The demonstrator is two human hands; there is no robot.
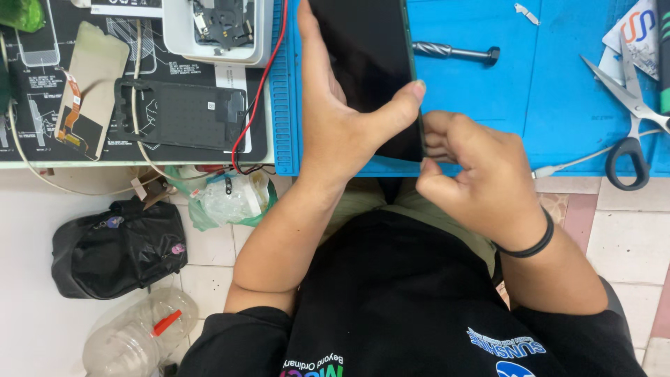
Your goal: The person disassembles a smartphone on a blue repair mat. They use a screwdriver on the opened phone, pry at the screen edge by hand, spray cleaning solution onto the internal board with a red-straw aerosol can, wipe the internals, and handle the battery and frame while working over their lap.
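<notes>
— Phone (370,63) first: where does it sit against the fingers?

— Dark slab, screen side up, over the blue mat (558,91). Its long axis runs away from the body, from the near edge of the mat toward the top of the view. The left hand (335,119) grips it from the left, palm under or along that side, thumb (401,105) laid across the glass with its tip reaching the right edge.

— And the other hand?

— The right hand (481,174) sits just to the right of that edge, at the near corner. Its fingers are curled and pressed together, tips pinching at the thin rim of the phone right below the left thumb. Whether something small is held between them I cannot tell.

— Which hand is nearer the edge?

— Both touch it; the right fingertips (436,143) are on the seam itself, the left only steadies.

— Around them?

— Beyond the right knuckles lie a dark metal driver (453,52) and scissors (628,112), well apart from the phone. Left of the left wrist, a black back cover (181,115) rests on the dark work mat (42,91).
</notes>
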